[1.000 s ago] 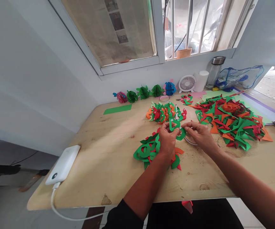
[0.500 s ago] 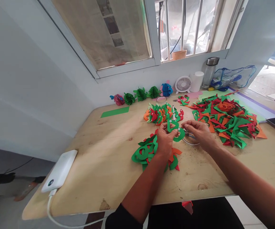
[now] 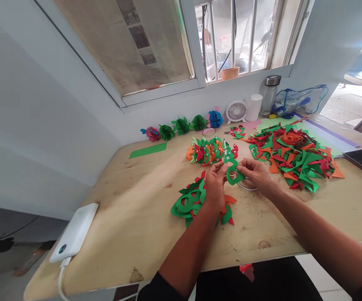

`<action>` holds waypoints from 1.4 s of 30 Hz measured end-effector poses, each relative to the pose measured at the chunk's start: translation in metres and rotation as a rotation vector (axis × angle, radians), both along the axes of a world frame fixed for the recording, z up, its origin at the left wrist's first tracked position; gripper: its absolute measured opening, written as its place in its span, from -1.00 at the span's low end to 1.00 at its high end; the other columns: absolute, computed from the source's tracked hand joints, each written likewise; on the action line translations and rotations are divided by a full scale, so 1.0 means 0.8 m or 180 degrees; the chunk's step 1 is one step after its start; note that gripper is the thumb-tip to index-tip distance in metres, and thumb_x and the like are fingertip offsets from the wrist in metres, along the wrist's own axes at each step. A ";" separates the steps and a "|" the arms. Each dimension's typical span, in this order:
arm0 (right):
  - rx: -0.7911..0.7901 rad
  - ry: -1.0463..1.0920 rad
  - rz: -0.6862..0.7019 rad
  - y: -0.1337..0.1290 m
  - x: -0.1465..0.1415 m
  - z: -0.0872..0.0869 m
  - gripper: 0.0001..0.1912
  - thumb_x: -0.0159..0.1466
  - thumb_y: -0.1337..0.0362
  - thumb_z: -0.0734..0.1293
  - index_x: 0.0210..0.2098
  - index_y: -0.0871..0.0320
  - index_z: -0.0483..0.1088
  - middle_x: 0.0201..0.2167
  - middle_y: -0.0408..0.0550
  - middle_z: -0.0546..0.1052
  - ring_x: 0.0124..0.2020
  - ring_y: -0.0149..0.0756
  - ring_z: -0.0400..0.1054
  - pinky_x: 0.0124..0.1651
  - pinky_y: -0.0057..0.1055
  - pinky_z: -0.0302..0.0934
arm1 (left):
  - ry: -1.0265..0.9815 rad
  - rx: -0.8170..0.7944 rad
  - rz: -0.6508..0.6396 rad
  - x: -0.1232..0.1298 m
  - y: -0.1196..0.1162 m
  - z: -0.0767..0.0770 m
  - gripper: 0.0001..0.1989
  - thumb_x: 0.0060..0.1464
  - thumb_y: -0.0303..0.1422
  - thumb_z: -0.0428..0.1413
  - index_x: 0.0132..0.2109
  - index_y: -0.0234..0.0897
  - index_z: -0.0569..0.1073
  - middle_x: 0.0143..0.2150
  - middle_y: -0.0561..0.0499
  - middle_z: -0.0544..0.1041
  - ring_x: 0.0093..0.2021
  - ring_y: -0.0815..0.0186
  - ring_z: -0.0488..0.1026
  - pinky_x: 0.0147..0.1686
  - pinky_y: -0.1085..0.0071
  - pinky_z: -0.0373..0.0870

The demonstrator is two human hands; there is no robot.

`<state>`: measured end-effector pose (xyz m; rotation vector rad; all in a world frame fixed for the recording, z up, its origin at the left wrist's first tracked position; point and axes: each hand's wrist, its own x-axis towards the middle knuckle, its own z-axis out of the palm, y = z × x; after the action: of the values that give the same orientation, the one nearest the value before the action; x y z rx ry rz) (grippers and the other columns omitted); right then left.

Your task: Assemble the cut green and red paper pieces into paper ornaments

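While the near edge of the wooden surface (image 3: 168, 246) is passing beneath two bare forearms, a white power bank (image 3: 74, 232), smooth and rounded at the corners, is resting off to the left. Just past it in depth, a loose heap of curved cutouts (image 3: 185, 203), mostly green with red and orange, is lying beside and partly behind the left arm. And now the action: a green cutout (image 3: 233, 180) is sitting between the hands, raised over the surface, its looping outline curling slightly. The left hand (image 3: 216, 179) is pinching its left side between thumb and fingers; the right hand (image 3: 258, 173) is bringing thumb and fingertips to its right edge, though whether they're gripping paper I cannot tell. It's looking like light, thin card, likely bending easily and tearing at narrow parts, so the broader bands are offering the safer hold. Behind, an overlapping row of curved pieces (image 3: 207, 149) is showing small white patches, a jagged scrap pile (image 3: 293, 154) is sprawling rightward, and finely pleated paper figures (image 3: 181, 125) are lining the wall.
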<state>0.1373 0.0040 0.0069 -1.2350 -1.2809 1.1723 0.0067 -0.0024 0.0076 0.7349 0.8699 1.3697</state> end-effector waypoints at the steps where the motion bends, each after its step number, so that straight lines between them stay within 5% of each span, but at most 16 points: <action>1: -0.0050 0.0071 -0.0018 0.000 0.001 0.001 -0.67 -0.01 0.02 0.39 -0.54 0.17 0.32 -0.62 -0.21 0.34 -0.59 -0.48 0.15 -0.52 -0.48 0.02 | -0.0111 -0.0019 -0.0054 -0.001 0.001 -0.001 -0.65 -0.13 -0.17 0.19 -0.24 -0.33 0.41 -0.35 -0.03 0.53 -0.44 0.38 0.46 -0.37 0.42 0.36; 17: -0.0253 0.0590 0.0086 -0.006 -0.005 0.013 -0.58 0.00 -0.09 0.36 -0.52 0.19 0.38 -0.63 -0.19 0.32 -0.59 -0.50 0.13 -0.54 -0.52 0.02 | 0.0304 -0.0004 -0.0149 0.000 0.001 -0.015 -0.80 -0.22 -0.35 0.23 -0.42 -0.34 0.40 -0.53 0.09 0.43 -0.51 0.45 0.38 -0.43 0.48 0.33; 28: -0.0167 0.0270 -0.0171 -0.008 -0.003 0.016 -0.63 -0.04 0.00 0.39 -0.57 0.17 0.28 -0.68 -0.27 0.21 -0.65 -0.52 0.04 -0.61 -0.51 -0.06 | 0.0976 -0.0020 -0.1191 0.003 -0.009 -0.011 -0.72 -0.22 -0.22 0.23 -0.43 -0.37 0.43 -0.56 0.06 0.42 -0.60 0.45 0.34 -0.59 0.50 0.28; 42: 0.0093 0.0303 -0.0443 -0.001 0.005 0.008 -0.67 0.01 0.01 0.34 -0.54 0.18 0.33 -0.66 -0.23 0.25 -0.61 -0.47 0.07 -0.57 -0.49 -0.04 | 0.0790 -0.0279 -0.1583 -0.001 -0.013 -0.009 -0.64 -0.21 -0.19 0.26 -0.31 -0.35 0.38 -0.54 0.02 0.49 -0.63 0.43 0.38 -0.65 0.56 0.18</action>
<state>0.1417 0.0031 0.0130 -1.2126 -1.1201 1.0954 0.0058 -0.0129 0.0001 0.9895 0.8602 0.8059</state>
